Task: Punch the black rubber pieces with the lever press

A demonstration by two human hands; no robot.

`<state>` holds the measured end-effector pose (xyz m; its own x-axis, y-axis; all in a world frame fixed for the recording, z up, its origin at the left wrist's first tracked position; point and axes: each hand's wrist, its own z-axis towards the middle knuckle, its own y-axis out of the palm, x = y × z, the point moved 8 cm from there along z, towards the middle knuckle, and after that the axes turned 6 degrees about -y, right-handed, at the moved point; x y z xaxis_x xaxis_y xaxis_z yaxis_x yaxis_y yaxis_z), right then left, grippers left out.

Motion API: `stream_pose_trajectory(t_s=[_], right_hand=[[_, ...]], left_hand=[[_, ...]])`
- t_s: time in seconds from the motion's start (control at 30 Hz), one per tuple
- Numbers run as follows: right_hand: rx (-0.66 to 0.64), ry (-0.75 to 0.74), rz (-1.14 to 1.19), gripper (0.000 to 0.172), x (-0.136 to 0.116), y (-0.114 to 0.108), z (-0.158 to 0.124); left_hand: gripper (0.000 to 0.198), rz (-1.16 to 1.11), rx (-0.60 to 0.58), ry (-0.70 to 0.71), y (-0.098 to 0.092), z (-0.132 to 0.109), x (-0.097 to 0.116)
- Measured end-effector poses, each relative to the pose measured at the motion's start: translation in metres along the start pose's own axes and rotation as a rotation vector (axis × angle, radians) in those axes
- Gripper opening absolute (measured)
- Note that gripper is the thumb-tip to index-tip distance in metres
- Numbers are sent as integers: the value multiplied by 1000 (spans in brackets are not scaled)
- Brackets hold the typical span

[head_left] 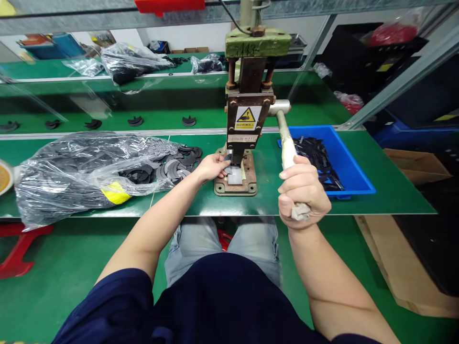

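Note:
A green hand press point(247, 114) with a yellow warning label stands on the bench in front of me. My right hand point(304, 193) is wrapped round the press lever point(287, 143), whose grip is covered in whitish wrapping. At the base of the press, my left hand point(214, 168) pinches a small dark curved plastic piece point(228, 165) under the ram. Part of that piece is hidden by my fingers and the ram. Beneath it lies a light metal plate point(235, 176) on the rusty press base point(247, 188).
Left of the press, a clear plastic bag point(71, 172) spills dark curved pieces point(174, 167). A blue bin point(353, 167) with black strips stands at the right. Several curved pieces point(189, 121) line the ledge behind. A slanted metal post point(401, 71) rises at right.

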<state>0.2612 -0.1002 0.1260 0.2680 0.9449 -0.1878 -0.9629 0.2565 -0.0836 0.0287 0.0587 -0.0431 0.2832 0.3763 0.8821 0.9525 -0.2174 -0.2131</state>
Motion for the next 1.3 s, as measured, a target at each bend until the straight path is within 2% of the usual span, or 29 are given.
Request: stream_pose_trajectory(t_s=[0.23, 0.43, 0.57, 0.67, 0.73, 0.77, 0.83, 0.9, 0.97, 1.1, 1.2, 1.3], right_hand=[[39, 39, -35, 22, 2, -1, -3], [23, 16, -53, 26, 2, -1, -4], [3, 1, -34, 23, 1, -1, -2], [-27, -4, -11, 19, 1, -1, -1], [-37, -9, -2, 19, 1, -1, 0], [-32, -11, -1, 19, 2, -1, 0], [-9, -22, 0, 21, 2, -1, 0], [18, -29, 2, 23, 3, 0, 0], [36, -30, 7, 24, 4, 1, -1], [41, -27, 5, 25, 4, 1, -1], [51, -34, -3, 26, 3, 1, -1], [50, -37, -13, 28, 4, 1, -1]], left_hand=[[28, 164, -113, -94, 6, 5, 15], [29, 214, -134, -225, 9, 9, 9], [27, 216, -137, -187, 14, 2, 14], [19, 184, -215, -99, 11, -6, 24], [14, 171, -255, -1, -6, -10, 32], [13, 197, -222, 53, -21, -11, 36], [18, 363, -49, 137, -63, -14, 37], [24, 644, 122, 183, -100, -20, 32], [26, 939, 174, 248, -120, -28, 23], [38, 1296, 133, 370, -124, -33, 0], [47, 1415, 95, 352, -119, -25, -11], [57, 1490, 75, 335, -112, -17, -9]])
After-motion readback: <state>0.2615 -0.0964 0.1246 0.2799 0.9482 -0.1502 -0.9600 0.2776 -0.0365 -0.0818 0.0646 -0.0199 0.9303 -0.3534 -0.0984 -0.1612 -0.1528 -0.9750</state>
